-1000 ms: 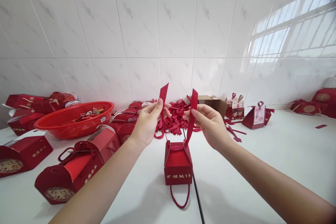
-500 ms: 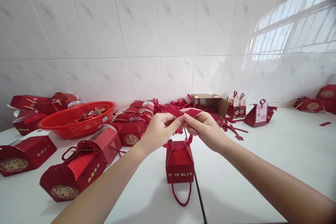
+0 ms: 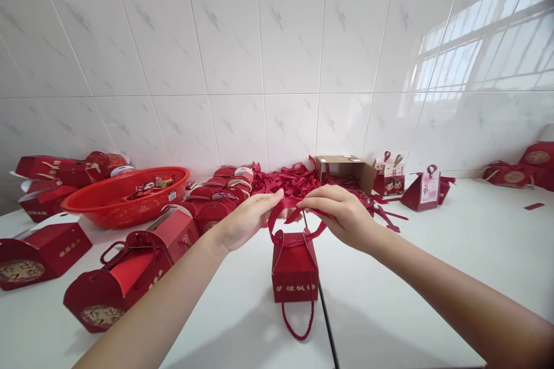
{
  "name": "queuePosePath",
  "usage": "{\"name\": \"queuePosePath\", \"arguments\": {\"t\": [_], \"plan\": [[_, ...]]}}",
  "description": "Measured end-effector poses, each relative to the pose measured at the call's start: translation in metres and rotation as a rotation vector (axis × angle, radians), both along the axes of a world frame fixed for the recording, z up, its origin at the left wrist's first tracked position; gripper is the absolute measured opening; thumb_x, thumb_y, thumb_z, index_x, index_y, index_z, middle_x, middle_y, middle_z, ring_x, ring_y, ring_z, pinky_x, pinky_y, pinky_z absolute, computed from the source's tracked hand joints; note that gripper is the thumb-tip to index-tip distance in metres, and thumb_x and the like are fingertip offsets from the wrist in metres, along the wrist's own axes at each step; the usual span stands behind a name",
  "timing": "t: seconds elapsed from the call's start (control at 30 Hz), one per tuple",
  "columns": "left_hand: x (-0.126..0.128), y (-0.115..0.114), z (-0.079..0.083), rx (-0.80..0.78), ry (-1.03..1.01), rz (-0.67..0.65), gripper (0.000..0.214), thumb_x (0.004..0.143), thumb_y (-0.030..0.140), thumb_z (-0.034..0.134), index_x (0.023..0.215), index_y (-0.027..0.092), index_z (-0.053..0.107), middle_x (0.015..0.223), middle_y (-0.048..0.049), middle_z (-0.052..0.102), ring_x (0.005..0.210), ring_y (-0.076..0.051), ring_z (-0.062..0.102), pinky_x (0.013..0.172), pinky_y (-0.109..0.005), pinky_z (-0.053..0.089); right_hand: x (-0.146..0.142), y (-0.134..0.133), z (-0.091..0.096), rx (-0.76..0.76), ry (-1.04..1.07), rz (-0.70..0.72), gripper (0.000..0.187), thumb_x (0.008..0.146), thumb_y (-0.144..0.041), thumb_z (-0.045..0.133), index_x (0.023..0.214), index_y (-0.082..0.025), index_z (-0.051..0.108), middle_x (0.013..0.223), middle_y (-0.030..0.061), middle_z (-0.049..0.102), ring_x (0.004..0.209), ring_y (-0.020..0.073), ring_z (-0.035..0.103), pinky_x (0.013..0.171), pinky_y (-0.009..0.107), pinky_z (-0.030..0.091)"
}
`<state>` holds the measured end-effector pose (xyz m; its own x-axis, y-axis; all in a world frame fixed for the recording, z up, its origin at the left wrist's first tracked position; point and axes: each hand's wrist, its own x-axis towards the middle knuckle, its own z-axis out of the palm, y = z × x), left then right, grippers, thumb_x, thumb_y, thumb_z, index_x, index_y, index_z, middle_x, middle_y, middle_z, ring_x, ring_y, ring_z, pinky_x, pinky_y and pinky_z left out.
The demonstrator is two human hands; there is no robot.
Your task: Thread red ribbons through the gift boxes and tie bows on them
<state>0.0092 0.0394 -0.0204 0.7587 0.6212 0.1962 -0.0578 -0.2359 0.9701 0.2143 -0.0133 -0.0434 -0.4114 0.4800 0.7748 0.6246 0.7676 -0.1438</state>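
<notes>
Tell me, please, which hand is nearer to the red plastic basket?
Left. The left hand is to the right of the red plastic basket, with gift boxes between them. The right hand is farther right, past the ribbon that both hands pinch.

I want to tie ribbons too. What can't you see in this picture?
Head view: where the ribbon crosses, hidden by the left hand and right hand.
Head view: gold writing on the small red box, too small to read.
Head view: what lies in the red basket, mostly behind its rim.
</notes>
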Motion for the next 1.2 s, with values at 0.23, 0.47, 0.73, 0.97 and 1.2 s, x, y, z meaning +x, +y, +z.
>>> {"name": "queuePosePath", "arguments": {"t": [0.23, 0.47, 0.73, 0.97, 1.2], "plan": [[-0.011, -0.010, 0.000, 0.465, 0.166, 0.308, 0.034, 0.087, 0.043, 0.049, 0.073, 0.020, 0.069, 0.075, -0.0049, 0.067, 0.081, -0.020, 0.060, 0.084, -0.033, 0.043, 0.001, -0.007, -0.004, 0.112, 0.110, -0.129, 0.031, 0.092, -0.019, 0.044, 0.114, -0.027, 0.065, 0.103, 0.0069, 0.069, 0.092, 0.0196, 0.063, 0.078, 0.034, 0.049], [-0.060, -0.017, -0.015, 0.769, 0.426, 0.696, 0.030, 0.082, 0.037, 0.050, 0.061, 0.023, 0.066, 0.071, -0.0019, 0.069, 0.070, -0.020, 0.058, 0.085, -0.032, 0.036, 0.033, -0.030, -0.012, -0.065, 0.191, -0.355, 0.023, 0.092, -0.030, 0.046, 0.097, -0.023, 0.068, 0.079, 0.0055, 0.070, 0.071, 0.0194, 0.063, 0.062, 0.031, 0.048], [-0.113, 0.007, -0.072, 0.388, 0.913, 0.715, 0.024, 0.069, 0.030, 0.048, 0.050, 0.019, 0.056, 0.053, -0.0015, 0.059, 0.055, -0.018, 0.052, 0.052, -0.025, 0.031, 0.082, -0.049, -0.046, -0.577, -0.045, -0.614, 0.024, 0.088, -0.031, 0.043, 0.079, -0.023, 0.064, 0.081, 0.0044, 0.070, 0.071, 0.0218, 0.062, 0.060, 0.032, 0.045], [-0.120, 0.024, -0.100, 0.256, 0.968, 0.722, 0.019, 0.063, 0.026, 0.050, 0.049, 0.018, 0.058, 0.055, -0.0040, 0.062, 0.055, -0.019, 0.055, 0.050, -0.025, 0.027, 0.096, -0.049, -0.066, -0.762, -0.149, -0.704, 0.027, 0.085, -0.027, 0.042, 0.082, -0.025, 0.069, 0.086, 0.0039, 0.072, 0.074, 0.0234, 0.064, 0.062, 0.034, 0.047], [-0.123, 0.026, -0.108, 0.350, 0.989, 0.614, 0.025, 0.071, 0.031, 0.045, 0.052, 0.018, 0.056, 0.063, -0.0029, 0.060, 0.062, -0.019, 0.057, 0.054, -0.025, 0.033, 0.102, -0.045, -0.079, -0.863, -0.163, -0.659, 0.031, 0.087, -0.034, 0.040, 0.092, -0.023, 0.068, 0.099, 0.0064, 0.070, 0.085, 0.0244, 0.064, 0.072, 0.036, 0.050]]}}
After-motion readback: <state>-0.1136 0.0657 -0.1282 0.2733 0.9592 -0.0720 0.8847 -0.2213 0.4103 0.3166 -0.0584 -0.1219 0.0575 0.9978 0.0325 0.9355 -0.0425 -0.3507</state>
